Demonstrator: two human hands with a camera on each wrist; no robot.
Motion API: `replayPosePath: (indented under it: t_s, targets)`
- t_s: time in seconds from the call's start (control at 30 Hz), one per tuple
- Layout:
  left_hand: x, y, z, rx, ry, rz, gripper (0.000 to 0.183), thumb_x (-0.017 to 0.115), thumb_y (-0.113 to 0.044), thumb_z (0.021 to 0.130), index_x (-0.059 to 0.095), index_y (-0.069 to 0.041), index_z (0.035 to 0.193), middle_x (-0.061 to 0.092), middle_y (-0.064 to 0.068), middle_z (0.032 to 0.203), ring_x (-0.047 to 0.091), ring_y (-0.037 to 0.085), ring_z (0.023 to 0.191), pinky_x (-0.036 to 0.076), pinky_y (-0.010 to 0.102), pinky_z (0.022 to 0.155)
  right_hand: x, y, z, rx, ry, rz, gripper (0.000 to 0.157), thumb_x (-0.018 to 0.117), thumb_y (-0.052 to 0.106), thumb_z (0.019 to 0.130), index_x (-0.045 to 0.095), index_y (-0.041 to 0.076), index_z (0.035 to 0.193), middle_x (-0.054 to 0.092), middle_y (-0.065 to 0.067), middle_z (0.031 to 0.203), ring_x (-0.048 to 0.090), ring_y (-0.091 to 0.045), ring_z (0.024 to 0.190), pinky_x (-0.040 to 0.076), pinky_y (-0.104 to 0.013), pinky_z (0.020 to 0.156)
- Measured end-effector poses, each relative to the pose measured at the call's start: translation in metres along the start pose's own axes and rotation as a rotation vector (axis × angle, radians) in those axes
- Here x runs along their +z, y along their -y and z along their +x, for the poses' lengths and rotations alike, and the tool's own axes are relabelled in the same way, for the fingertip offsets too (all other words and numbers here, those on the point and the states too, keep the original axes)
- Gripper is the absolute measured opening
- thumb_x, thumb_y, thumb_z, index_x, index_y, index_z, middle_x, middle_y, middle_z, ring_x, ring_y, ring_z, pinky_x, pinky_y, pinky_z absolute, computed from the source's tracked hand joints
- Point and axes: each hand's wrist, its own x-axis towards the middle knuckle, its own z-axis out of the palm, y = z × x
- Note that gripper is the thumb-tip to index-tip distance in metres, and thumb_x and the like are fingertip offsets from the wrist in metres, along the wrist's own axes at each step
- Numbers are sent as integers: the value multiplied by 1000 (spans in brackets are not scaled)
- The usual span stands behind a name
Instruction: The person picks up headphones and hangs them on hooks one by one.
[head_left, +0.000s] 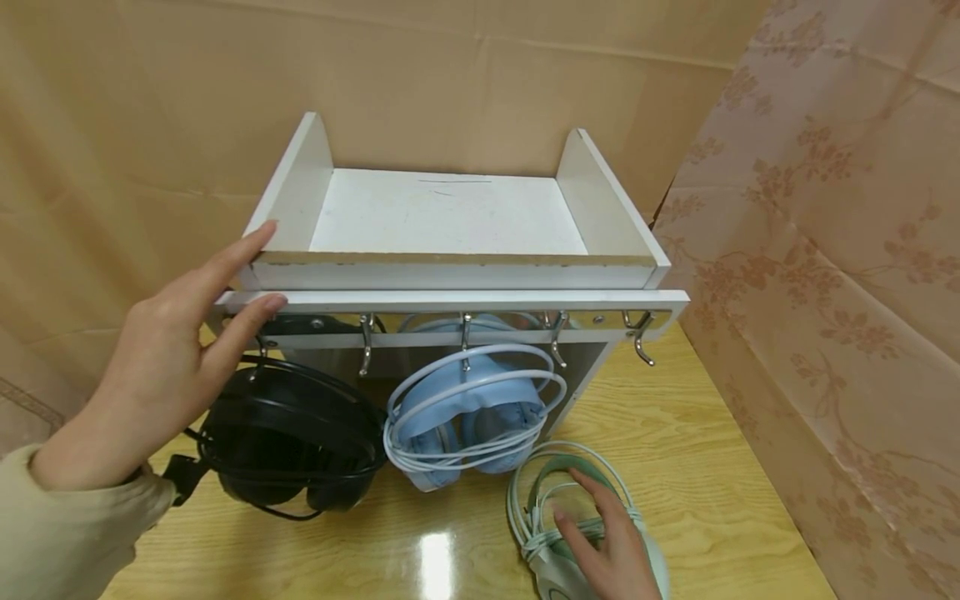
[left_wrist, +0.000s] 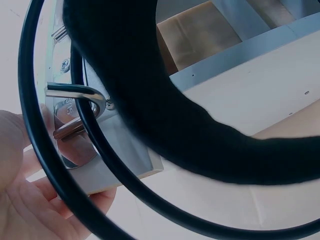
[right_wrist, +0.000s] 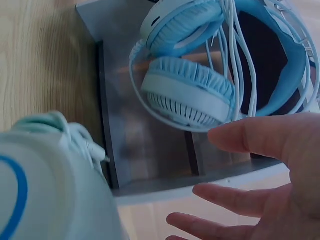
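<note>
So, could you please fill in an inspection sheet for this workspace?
Surface: wood-grain table, with a bright glare spot.
Job's things: black headphones and blue headphones hang from hooks on the white rack; green headphones are off the hooks.
Clutter: nothing seen.
Grippers: left hand grips the rack's left end; right hand is at the green headphones, fingers extended, contact unclear.
Cables: blue cable bundled across the blue headphones; green cable bundled by the green ones.
Surroundings: tan cloth behind, floral cloth on the right.
</note>
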Motion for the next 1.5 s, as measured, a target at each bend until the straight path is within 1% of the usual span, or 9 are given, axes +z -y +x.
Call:
replayPosePath:
  t_s: [0.17,0.37,0.57,0.8,0.9,1.0,1.13,1.3,1.5]
  targets:
    - [0,-1,0,-6,0,-2,68,66,-10,85,35,-29,143,59,19,122,39,16,63,26,18,70,-3,-10,-2,-94,-52,-112,54,63,40,86,50,13,131,51,-15,132,46,-38,121,40,-56,89]
    - [0,-1,0,-12,4,-24,71,67,-8,84,35,-30,143,56,19,128,50,24,79,25,16,70,-4,-23,-4,-178,-88,-160,47,64,27,87,53,8,128,50,-23,131,38,-47,123,36,-63,88]
    - [0,-2,0,-15,10,-23,71,66,-9,84,34,-30,144,56,19,128,49,24,78,26,17,70,-6,-30,-7,-116,-49,-153,47,61,32,89,52,9,128,47,-24,134,34,-47,126,32,-65,90]
    - [0,-1,0,-12,1,-30,69,65,-9,85,35,-30,143,57,20,124,47,23,76,26,16,72,-9,-35,-12,-138,-67,-115,48,63,31,88,51,8,128,46,-24,133,31,-48,126,29,-64,90]
    - [0,-1,0,-10,1,-28,69,66,-9,85,35,-30,143,57,20,126,49,24,78,26,17,71,-11,-37,-13,-99,-45,-101,50,61,34,88,49,8,130,43,-24,136,24,-51,129,23,-65,93]
    - [0,-1,0,-4,-1,-12,69,66,-9,85,35,-29,143,57,20,125,45,19,67,26,17,70,-13,-41,-13,-50,-18,-88,52,59,37,89,47,9,132,37,-27,140,18,-51,132,19,-66,95]
    - [0,-1,0,1,-4,-7,69,66,-9,85,35,-28,143,58,20,124,41,17,63,25,17,69,-11,-47,-14,-53,-42,-118,53,59,35,89,46,7,133,34,-30,141,20,-51,131,21,-65,94]
    - [0,-1,0,-3,-7,-26,71,67,-7,83,36,-29,143,56,21,126,54,26,84,27,17,71,-13,-52,-11,-24,-36,-137,60,60,33,89,39,5,138,29,-33,141,25,-52,127,28,-67,90]
    - [0,-1,0,-2,-10,-17,69,66,-8,84,36,-29,143,58,19,123,44,18,69,25,15,71,-17,-57,-8,15,-22,-174,69,62,33,88,32,-1,140,33,-33,137,32,-51,123,34,-64,90]
